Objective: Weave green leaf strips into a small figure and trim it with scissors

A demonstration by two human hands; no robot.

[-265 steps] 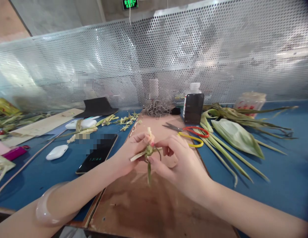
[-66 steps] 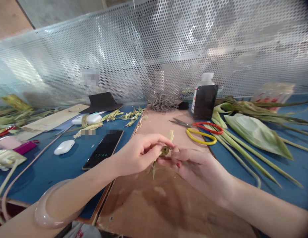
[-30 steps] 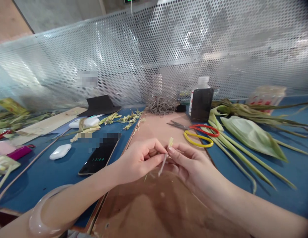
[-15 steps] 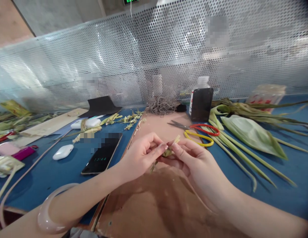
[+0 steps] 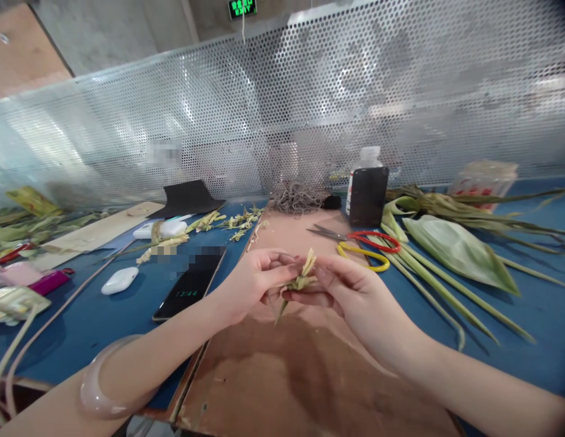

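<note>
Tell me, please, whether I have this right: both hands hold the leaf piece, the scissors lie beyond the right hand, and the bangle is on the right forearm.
Not quite: the bangle is on the left forearm, as the head view shows. Both hands, left and right, do hold the leaf piece, and the scissors lie beyond the right hand.

Leaf piece [image 5: 303,281] seemingly yellow-green, red-and-yellow-handled scissors [image 5: 350,235], blue tabletop [image 5: 82,331], brown board [image 5: 246,376], dotted silver panel [image 5: 309,91]
</note>
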